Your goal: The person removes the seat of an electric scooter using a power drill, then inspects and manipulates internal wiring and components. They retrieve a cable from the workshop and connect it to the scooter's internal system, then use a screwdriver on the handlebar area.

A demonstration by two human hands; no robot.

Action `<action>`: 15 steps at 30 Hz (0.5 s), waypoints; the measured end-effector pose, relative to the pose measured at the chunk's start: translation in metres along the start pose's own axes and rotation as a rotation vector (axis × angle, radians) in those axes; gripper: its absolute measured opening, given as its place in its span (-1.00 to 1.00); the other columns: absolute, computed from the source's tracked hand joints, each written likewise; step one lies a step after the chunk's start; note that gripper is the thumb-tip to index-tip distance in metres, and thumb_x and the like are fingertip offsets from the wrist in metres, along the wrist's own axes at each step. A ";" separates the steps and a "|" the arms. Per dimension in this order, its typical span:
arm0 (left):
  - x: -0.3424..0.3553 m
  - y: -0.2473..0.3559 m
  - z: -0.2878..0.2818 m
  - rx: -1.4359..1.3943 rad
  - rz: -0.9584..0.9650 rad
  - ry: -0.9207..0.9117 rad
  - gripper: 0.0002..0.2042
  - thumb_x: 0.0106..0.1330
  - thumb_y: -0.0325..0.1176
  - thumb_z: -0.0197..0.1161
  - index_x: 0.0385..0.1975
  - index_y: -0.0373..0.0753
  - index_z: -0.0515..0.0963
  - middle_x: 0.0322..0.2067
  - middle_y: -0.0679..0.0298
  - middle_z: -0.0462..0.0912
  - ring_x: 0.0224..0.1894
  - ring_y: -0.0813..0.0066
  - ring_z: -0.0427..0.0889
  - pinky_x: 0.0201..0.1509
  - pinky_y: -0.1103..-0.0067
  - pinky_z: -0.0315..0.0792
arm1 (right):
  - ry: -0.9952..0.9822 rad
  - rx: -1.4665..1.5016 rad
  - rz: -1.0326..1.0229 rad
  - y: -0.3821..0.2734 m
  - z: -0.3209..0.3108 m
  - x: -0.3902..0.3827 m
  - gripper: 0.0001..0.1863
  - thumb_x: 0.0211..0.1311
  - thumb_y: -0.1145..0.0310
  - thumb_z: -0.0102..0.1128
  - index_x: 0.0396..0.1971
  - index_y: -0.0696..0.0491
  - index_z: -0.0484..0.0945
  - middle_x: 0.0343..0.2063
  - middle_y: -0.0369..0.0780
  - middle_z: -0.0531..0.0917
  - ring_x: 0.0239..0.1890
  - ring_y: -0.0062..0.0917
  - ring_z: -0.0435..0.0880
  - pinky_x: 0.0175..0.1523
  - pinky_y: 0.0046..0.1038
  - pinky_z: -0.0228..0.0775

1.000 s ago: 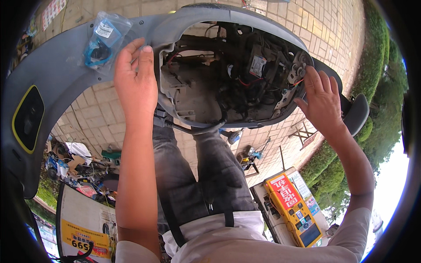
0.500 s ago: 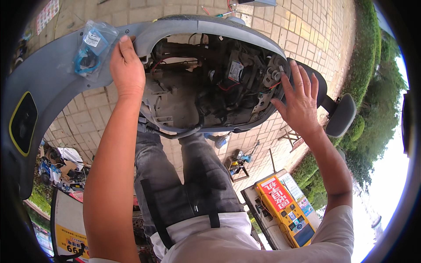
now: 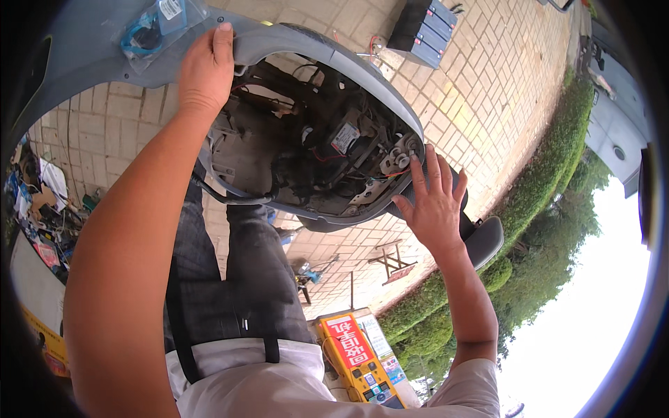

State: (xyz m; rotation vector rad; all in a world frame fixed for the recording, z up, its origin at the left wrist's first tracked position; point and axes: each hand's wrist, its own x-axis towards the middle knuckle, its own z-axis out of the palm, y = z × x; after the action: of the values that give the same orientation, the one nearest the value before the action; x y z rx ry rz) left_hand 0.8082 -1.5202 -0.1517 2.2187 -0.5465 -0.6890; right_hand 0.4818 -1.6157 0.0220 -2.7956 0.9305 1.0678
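Note:
A grey scooter body [image 3: 380,78] lies across in front of me, its oval opening exposing a dark, dusty cavity. Inside are loose wires and a black box with a white label [image 3: 344,138]. My left hand [image 3: 208,73] grips the body's edge at the left end of the opening, thumb on top and the other fingers partly hidden. At the far right end, my right hand [image 3: 435,202] lies spread on the rear rim, beside a black padded part [image 3: 482,242]. A clear plastic bag [image 3: 150,33] with blue-and-black contents rests on the panel beside my left hand.
Blue-grey battery blocks [image 3: 422,33] stand on the brick paving beyond the scooter. A yellow-and-red machine [image 3: 352,352] is at the lower middle, with a folding stool [image 3: 394,263] above it. Loose clutter [image 3: 43,209] is piled at left. A hedge [image 3: 536,164] borders the paving.
The view has swung right, so the scooter appears farther left and the battery blocks show more fully. Both hands keep their places on the body.

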 end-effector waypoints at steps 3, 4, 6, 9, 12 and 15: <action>-0.004 -0.003 0.000 0.025 -0.060 -0.061 -0.44 0.38 0.10 -0.22 -0.17 -0.30 0.55 -0.21 0.03 0.60 -0.12 0.09 0.52 0.03 0.44 0.33 | 0.023 0.029 -0.020 0.002 0.008 0.000 -0.25 0.07 -0.03 0.18 0.22 0.03 0.25 0.30 -0.15 0.11 0.25 -0.25 0.18 0.27 0.12 -0.21; -0.002 -0.009 0.004 -0.046 0.029 0.026 -0.48 0.38 0.08 -0.22 -0.36 -0.28 0.51 -0.33 -0.04 0.53 -0.21 -0.13 0.43 -0.13 0.23 0.33 | 0.061 0.050 -0.033 0.004 0.007 0.006 -0.26 0.07 0.01 0.20 0.21 0.06 0.25 0.29 -0.15 0.14 0.23 -0.26 0.21 0.27 0.09 -0.18; -0.004 -0.007 0.003 -0.015 0.018 0.036 -0.49 0.38 0.08 -0.22 -0.37 -0.27 0.51 -0.34 -0.02 0.54 -0.22 -0.12 0.44 -0.14 0.22 0.33 | 0.152 0.096 -0.049 0.003 -0.002 0.010 -0.32 0.07 0.10 0.21 0.17 0.12 0.28 0.24 -0.12 0.22 0.17 -0.28 0.30 0.24 -0.02 -0.06; -0.004 -0.002 0.003 -0.009 0.017 0.045 -0.50 0.38 0.06 -0.22 -0.39 -0.27 0.51 -0.36 0.00 0.54 -0.22 -0.11 0.45 -0.16 0.21 0.34 | 0.269 0.201 -0.079 0.005 -0.014 0.015 -0.40 0.11 0.17 0.20 0.11 0.15 0.31 0.15 -0.06 0.34 0.06 -0.21 0.38 0.15 -0.16 0.09; -0.006 0.001 0.005 0.000 0.011 0.068 -0.51 0.38 0.04 -0.20 -0.41 -0.27 0.52 -0.38 0.02 0.55 -0.24 -0.10 0.46 -0.17 0.22 0.35 | 0.343 0.489 -0.061 -0.018 -0.025 0.009 -0.54 0.05 0.36 0.24 -0.03 0.18 0.42 -0.04 -0.06 0.47 -0.11 -0.19 0.48 -0.02 -0.25 0.30; -0.002 0.000 0.007 -0.011 -0.028 0.015 -0.47 0.37 0.08 -0.20 -0.22 -0.28 0.55 -0.23 -0.02 0.58 -0.12 -0.05 0.50 0.00 0.37 0.35 | 0.263 0.753 -0.124 -0.060 -0.027 0.004 -0.64 -0.01 0.47 0.26 -0.15 0.18 0.49 -0.24 -0.08 0.56 -0.26 -0.20 0.55 -0.15 -0.31 0.40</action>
State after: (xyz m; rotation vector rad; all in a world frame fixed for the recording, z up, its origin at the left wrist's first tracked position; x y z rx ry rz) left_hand 0.8028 -1.5224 -0.1554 2.2230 -0.5037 -0.6878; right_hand 0.5327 -1.5742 0.0285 -2.3224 0.9088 0.2381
